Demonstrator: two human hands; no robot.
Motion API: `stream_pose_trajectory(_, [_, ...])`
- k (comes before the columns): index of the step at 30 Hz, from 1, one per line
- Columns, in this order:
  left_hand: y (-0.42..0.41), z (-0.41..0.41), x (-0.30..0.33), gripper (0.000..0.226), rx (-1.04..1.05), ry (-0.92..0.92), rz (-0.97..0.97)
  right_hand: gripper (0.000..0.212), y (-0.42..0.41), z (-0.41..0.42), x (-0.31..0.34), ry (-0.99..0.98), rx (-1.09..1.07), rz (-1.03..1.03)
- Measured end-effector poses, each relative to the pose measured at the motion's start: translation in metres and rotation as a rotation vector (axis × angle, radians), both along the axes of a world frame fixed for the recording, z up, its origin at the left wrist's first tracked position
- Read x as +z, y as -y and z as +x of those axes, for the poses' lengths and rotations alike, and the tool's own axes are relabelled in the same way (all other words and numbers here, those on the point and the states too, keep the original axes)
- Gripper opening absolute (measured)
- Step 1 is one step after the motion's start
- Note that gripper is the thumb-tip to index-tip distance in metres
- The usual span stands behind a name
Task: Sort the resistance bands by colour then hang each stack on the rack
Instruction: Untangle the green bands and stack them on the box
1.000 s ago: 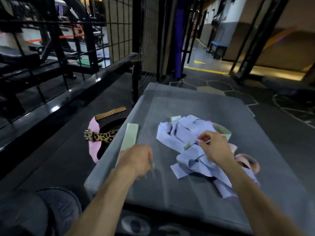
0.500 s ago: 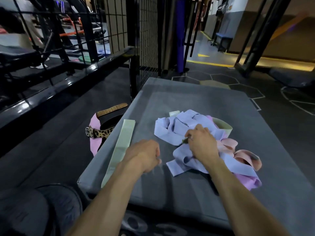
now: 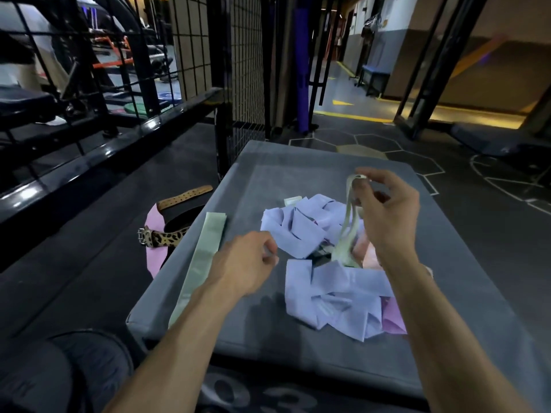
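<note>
On the floor at far left lies a leopard-print belt [image 3: 167, 238]. A flat green band [image 3: 202, 260] rests along the counter [image 3: 268, 180] edge. The left hand [image 3: 249, 263] hovers, fingers loosely curled, holding nothing. The lilac band pile [image 3: 328, 281] sits mid-counter; the right hand [image 3: 387, 216] pinches a green band [image 3: 348, 222] lifted from it.

Both forearms are bare from wrist to the frame's lower edge, with no sleeves, watch or bracelet showing. The left hand [image 3: 250, 263] and the right hand [image 3: 387, 216] wear no gloves or rings that can be made out. At lower left, a knee in dark blue-grey denim trousers [image 3: 74, 368] shows.
</note>
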State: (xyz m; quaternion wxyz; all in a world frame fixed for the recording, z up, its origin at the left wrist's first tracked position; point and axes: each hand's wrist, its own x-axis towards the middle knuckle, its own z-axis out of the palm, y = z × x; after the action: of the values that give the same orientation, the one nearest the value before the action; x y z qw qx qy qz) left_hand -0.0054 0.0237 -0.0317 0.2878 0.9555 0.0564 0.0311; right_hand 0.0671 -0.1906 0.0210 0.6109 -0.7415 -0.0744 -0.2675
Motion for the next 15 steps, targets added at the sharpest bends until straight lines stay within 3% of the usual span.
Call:
stream_pose_trajectory(4, [0.002, 0.001, 0.004, 0.013, 0.026, 0.251, -0.223, 0.020, -0.008, -0.012, 0.017, -0.094, 0.466, 0.432])
stream_pose_trajectory(8, [0.005, 0.002, 0.018, 0.012, -0.001, 0.402, -0.580, 0.018, -0.015, -0.021, 0.024, -0.181, 0.702, 0.579])
stream_pose_trajectory(12, [0.008, -0.002, 0.022, 0.033, -0.174, 0.289, -0.891, 0.024, -0.028, -0.028, 0.028, -0.272, 0.749, 0.615])
stream_pose_trajectory(15, [0.012, -0.010, 0.025, 0.049, -0.323, 0.091, -0.997, 0.031, -0.037, -0.030, 0.029, -0.321, 0.747, 0.626])
